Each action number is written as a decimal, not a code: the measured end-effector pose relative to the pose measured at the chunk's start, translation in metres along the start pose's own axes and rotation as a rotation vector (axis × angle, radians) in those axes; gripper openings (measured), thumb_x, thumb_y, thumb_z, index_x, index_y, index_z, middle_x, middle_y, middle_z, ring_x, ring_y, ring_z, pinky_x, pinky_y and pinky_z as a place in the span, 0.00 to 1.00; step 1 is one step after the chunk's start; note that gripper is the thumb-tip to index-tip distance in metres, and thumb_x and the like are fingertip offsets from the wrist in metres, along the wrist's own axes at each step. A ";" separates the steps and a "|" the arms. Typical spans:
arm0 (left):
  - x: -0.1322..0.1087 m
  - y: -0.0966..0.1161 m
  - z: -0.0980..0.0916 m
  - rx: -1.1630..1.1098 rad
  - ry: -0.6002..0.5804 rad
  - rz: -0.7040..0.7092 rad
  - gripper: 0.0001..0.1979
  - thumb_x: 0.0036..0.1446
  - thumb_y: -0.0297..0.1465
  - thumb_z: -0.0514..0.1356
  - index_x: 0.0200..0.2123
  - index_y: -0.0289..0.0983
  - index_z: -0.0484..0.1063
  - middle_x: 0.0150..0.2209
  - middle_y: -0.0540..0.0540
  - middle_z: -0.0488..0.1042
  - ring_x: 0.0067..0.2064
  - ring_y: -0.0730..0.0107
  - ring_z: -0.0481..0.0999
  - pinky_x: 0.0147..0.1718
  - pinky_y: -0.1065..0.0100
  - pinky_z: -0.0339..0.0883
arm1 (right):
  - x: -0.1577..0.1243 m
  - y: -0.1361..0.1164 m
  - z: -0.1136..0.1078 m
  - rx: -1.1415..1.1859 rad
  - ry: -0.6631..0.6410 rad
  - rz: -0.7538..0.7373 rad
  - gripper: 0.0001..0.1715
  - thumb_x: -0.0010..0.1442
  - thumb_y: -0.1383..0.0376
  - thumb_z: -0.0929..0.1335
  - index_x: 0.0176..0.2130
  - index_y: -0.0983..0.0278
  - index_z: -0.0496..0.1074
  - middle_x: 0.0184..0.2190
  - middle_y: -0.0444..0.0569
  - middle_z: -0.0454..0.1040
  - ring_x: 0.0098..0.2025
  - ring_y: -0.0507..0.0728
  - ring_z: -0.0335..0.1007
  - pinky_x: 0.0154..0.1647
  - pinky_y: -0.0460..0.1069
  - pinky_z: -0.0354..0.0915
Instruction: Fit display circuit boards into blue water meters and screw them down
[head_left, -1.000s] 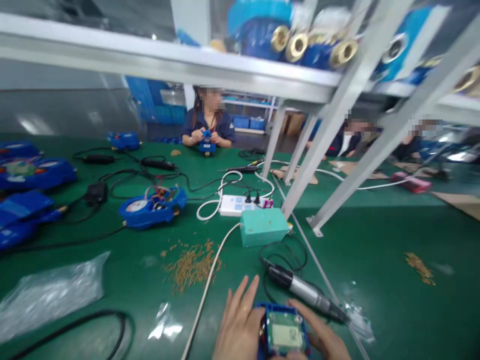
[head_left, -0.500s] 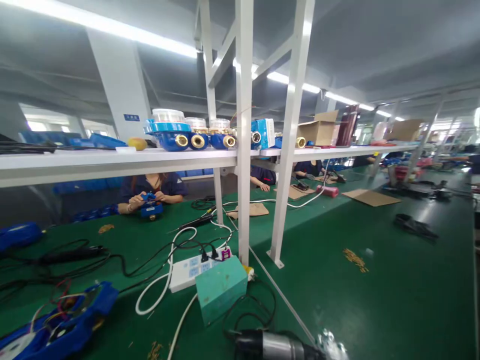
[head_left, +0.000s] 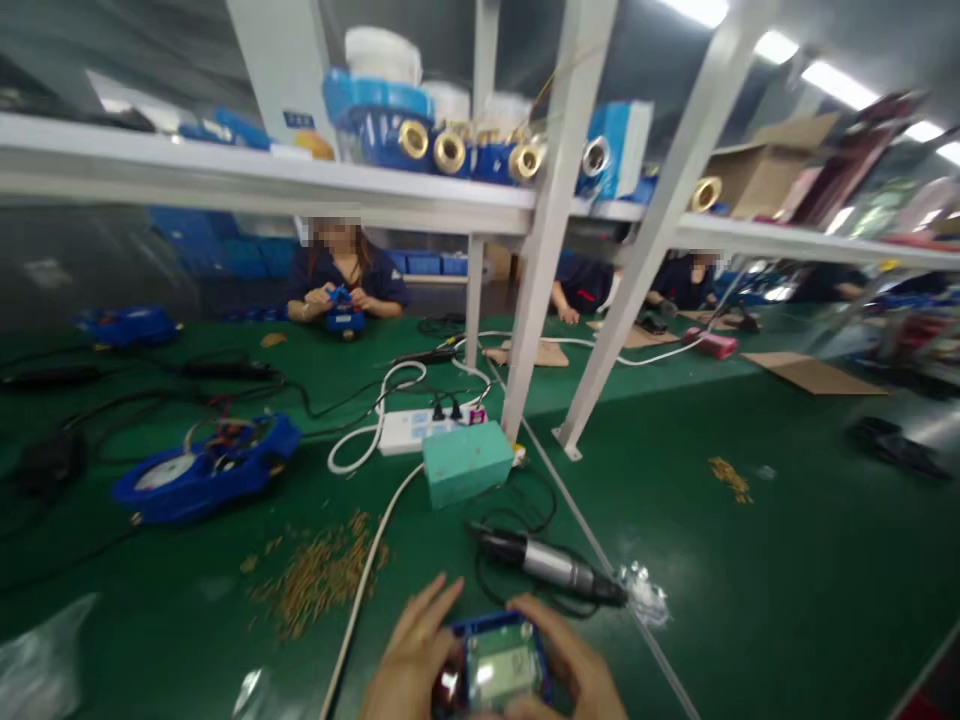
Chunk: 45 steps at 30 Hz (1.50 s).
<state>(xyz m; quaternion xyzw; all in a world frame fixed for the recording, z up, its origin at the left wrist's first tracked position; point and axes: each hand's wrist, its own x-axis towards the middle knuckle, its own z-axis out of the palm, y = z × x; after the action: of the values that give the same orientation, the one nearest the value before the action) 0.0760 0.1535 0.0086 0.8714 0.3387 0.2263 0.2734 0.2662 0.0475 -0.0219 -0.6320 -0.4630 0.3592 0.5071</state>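
At the bottom middle of the head view is a small blue housing (head_left: 504,660) with a green circuit board and a pale display inside. My left hand (head_left: 411,655) grips its left side, next to a shiny reddish part (head_left: 448,683). The fingers of my right hand (head_left: 574,665) curl round the right side. Beyond my hands lies a black and silver electric screwdriver (head_left: 555,562), its cable looped on the green bench. A heap of small brass-coloured screws (head_left: 324,572) is spread to the left. The hands are slightly blurred.
A teal box (head_left: 469,465) stands by a white power strip (head_left: 409,430). An open blue meter body (head_left: 214,470) with wires lies at left. Grey posts (head_left: 551,220) carry a shelf (head_left: 247,180) of blue meters. Across the bench, a person's hands (head_left: 341,300) hold a blue part.
The camera has tilted down, so the shelf sits higher in view. My two hands with the blue housing and the screw heap now show at the bottom.
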 end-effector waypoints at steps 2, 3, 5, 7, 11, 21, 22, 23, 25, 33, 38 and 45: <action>-0.004 0.016 -0.004 -0.032 -0.016 -0.022 0.18 0.44 0.46 0.71 0.30 0.38 0.76 0.61 0.36 0.69 0.65 0.43 0.64 0.60 0.42 0.62 | -0.011 -0.014 -0.001 0.032 0.046 0.081 0.32 0.50 0.62 0.72 0.55 0.61 0.73 0.56 0.53 0.72 0.58 0.65 0.69 0.56 0.56 0.69; -0.003 0.021 -0.007 -0.041 -0.018 0.000 0.19 0.44 0.47 0.70 0.31 0.37 0.77 0.60 0.35 0.70 0.65 0.44 0.63 0.63 0.39 0.55 | -0.013 -0.020 -0.002 0.021 0.025 0.124 0.32 0.52 0.61 0.72 0.56 0.63 0.71 0.57 0.54 0.71 0.57 0.64 0.69 0.58 0.57 0.67; 0.002 0.022 -0.011 -0.048 -0.023 0.054 0.21 0.42 0.49 0.70 0.31 0.37 0.77 0.60 0.36 0.70 0.66 0.44 0.60 0.65 0.37 0.47 | -0.011 -0.028 -0.004 -0.005 0.037 0.151 0.34 0.51 0.59 0.73 0.56 0.64 0.71 0.57 0.55 0.72 0.56 0.65 0.71 0.58 0.58 0.68; 0.007 0.016 -0.016 -0.096 -0.077 0.117 0.22 0.39 0.49 0.71 0.30 0.38 0.78 0.61 0.37 0.69 0.67 0.45 0.60 0.66 0.41 0.48 | -0.010 -0.029 -0.007 -0.034 0.045 0.162 0.34 0.51 0.57 0.74 0.56 0.64 0.71 0.56 0.55 0.72 0.55 0.65 0.72 0.57 0.57 0.68; 0.012 0.003 -0.028 -0.201 -0.109 0.197 0.18 0.41 0.47 0.72 0.32 0.41 0.80 0.60 0.40 0.71 0.64 0.50 0.66 0.65 0.46 0.52 | -0.014 -0.026 -0.014 -0.094 0.014 0.178 0.36 0.51 0.55 0.75 0.57 0.63 0.70 0.56 0.53 0.72 0.55 0.66 0.72 0.55 0.55 0.70; 0.021 0.005 -0.047 -0.251 -0.223 0.254 0.16 0.37 0.40 0.75 0.32 0.46 0.80 0.63 0.50 0.67 0.68 0.48 0.58 0.69 0.43 0.34 | -0.018 -0.024 -0.027 -0.181 -0.052 0.150 0.38 0.52 0.56 0.75 0.59 0.61 0.67 0.58 0.51 0.71 0.57 0.66 0.70 0.55 0.52 0.70; 0.024 0.006 -0.049 -0.296 -0.246 0.240 0.14 0.36 0.39 0.76 0.29 0.46 0.80 0.62 0.53 0.67 0.68 0.47 0.58 0.69 0.43 0.34 | -0.017 -0.023 -0.028 -0.186 -0.047 0.146 0.38 0.53 0.56 0.75 0.59 0.61 0.67 0.58 0.51 0.71 0.57 0.66 0.70 0.55 0.52 0.69; 0.028 0.006 -0.050 -0.339 -0.268 0.226 0.13 0.35 0.37 0.77 0.27 0.47 0.80 0.62 0.56 0.67 0.68 0.47 0.58 0.69 0.42 0.33 | -0.018 -0.022 -0.028 -0.189 -0.044 0.142 0.38 0.53 0.56 0.75 0.59 0.61 0.67 0.58 0.52 0.70 0.57 0.66 0.70 0.55 0.52 0.69; 0.033 0.006 -0.054 -0.382 -0.319 0.212 0.12 0.34 0.35 0.77 0.26 0.48 0.80 0.63 0.58 0.65 0.69 0.46 0.55 0.68 0.40 0.33 | -0.018 -0.021 -0.028 -0.197 -0.043 0.137 0.38 0.53 0.55 0.75 0.60 0.61 0.67 0.58 0.51 0.70 0.58 0.66 0.69 0.55 0.52 0.68; 0.027 0.002 -0.046 -0.326 -0.351 0.149 0.18 0.39 0.40 0.75 0.35 0.44 0.81 0.66 0.45 0.62 0.69 0.37 0.52 0.61 0.30 0.49 | -0.018 -0.014 -0.030 -0.204 -0.077 0.148 0.37 0.54 0.57 0.75 0.60 0.60 0.66 0.59 0.50 0.70 0.57 0.66 0.70 0.55 0.52 0.70; 0.010 0.000 -0.019 -0.330 -0.075 0.208 0.12 0.51 0.41 0.69 0.31 0.38 0.77 0.58 0.41 0.73 0.56 0.59 0.76 0.57 0.60 0.69 | -0.015 -0.020 -0.027 -0.209 -0.020 0.140 0.37 0.53 0.53 0.75 0.58 0.63 0.69 0.56 0.51 0.73 0.54 0.66 0.73 0.52 0.51 0.73; 0.000 0.007 0.009 -0.633 0.070 0.086 0.30 0.47 0.47 0.69 0.50 0.36 0.73 0.49 0.39 0.79 0.50 0.62 0.79 0.53 0.64 0.70 | -0.009 -0.027 -0.030 -0.187 -0.097 0.133 0.33 0.52 0.58 0.76 0.55 0.62 0.71 0.56 0.51 0.73 0.54 0.63 0.73 0.52 0.46 0.71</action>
<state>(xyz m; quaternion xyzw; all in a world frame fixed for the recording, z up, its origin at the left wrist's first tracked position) 0.0843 0.1460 0.0068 0.7481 0.2236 0.3616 0.5095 0.2851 0.0317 0.0106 -0.6878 -0.4754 0.3775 0.3980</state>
